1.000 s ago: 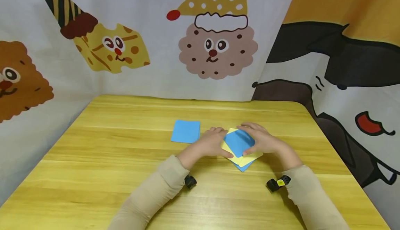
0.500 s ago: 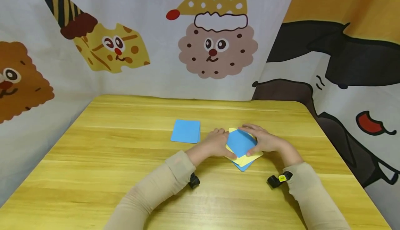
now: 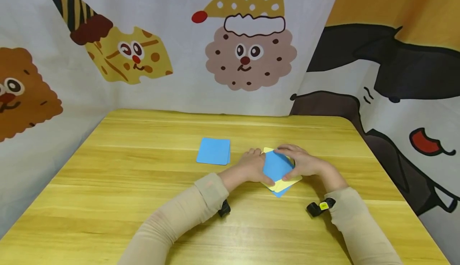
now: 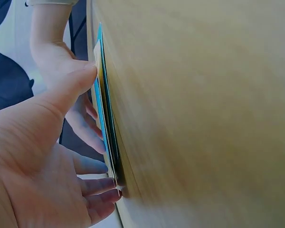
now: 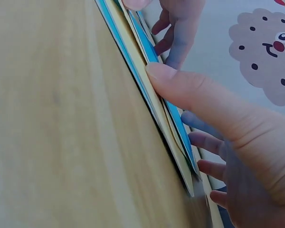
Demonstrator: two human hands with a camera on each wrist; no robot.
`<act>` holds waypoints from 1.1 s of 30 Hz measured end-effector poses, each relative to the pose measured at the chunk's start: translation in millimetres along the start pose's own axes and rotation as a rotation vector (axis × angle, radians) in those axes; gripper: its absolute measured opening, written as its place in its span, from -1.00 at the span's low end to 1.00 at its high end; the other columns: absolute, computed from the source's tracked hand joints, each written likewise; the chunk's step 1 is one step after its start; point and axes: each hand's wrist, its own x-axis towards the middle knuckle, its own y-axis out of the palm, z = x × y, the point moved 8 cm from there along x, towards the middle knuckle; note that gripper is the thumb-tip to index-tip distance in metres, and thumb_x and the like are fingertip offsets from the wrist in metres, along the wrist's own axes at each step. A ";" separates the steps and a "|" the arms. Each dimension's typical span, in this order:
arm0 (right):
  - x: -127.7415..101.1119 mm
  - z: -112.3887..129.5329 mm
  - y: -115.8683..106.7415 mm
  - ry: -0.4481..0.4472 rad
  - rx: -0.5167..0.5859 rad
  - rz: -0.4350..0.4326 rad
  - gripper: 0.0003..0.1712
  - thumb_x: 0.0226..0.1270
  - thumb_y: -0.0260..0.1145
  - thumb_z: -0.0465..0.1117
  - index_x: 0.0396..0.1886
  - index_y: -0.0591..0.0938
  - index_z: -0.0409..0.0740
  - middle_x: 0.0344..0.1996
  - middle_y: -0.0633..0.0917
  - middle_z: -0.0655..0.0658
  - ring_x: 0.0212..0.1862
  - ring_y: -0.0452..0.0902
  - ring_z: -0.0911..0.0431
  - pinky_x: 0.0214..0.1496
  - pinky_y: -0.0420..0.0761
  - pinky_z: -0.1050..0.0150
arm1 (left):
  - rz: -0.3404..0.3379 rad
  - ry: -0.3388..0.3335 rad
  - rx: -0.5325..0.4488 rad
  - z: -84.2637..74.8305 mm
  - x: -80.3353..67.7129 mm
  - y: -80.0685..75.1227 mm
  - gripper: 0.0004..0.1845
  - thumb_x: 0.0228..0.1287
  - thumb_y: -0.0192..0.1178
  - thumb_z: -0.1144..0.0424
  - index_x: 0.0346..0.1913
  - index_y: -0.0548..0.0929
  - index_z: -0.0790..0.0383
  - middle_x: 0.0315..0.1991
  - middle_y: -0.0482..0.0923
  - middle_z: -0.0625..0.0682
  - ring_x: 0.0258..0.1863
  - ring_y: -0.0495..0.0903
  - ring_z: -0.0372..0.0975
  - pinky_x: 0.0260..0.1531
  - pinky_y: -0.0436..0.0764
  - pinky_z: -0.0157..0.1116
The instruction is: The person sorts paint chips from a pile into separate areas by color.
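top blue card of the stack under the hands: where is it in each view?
Head: the top blue card lies centre-right, between the left hand and the right hand.
Left wrist: a thin blue edge left of centre, against the table, under the thumb.
Right wrist: a blue strip running diagonally from top centre, under the thumb.
Shared landmark: the yellow card just beneath it.
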 end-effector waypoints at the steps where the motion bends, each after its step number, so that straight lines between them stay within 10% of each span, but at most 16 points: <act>1: -0.1 0.3 0.4 0.000 -0.004 -0.004 0.14 -0.14 0.56 0.20 0.43 0.30 -0.16 0.40 0.18 -0.28 0.38 -0.01 -0.27 0.23 0.10 -0.35 | 0.002 0.000 0.008 0.0 0.3 0.4 0.14 -0.05 0.28 -0.39 0.43 0.20 0.36 0.29 0.27 0.14 0.22 0.23 -0.09 0.25 0.23 -0.18; 33: 1.6 22.6 -2.1 -0.032 -0.177 -0.130 0.16 -0.28 0.62 0.17 0.37 0.38 -0.20 0.24 0.33 -0.24 0.29 0.09 -0.21 0.27 -0.01 -0.23 | -0.028 -0.005 0.084 1.1 2.0 -2.8 0.17 -0.12 0.33 -0.40 0.42 0.22 0.35 0.09 0.30 0.09 0.01 0.23 -0.16 0.05 0.31 -0.27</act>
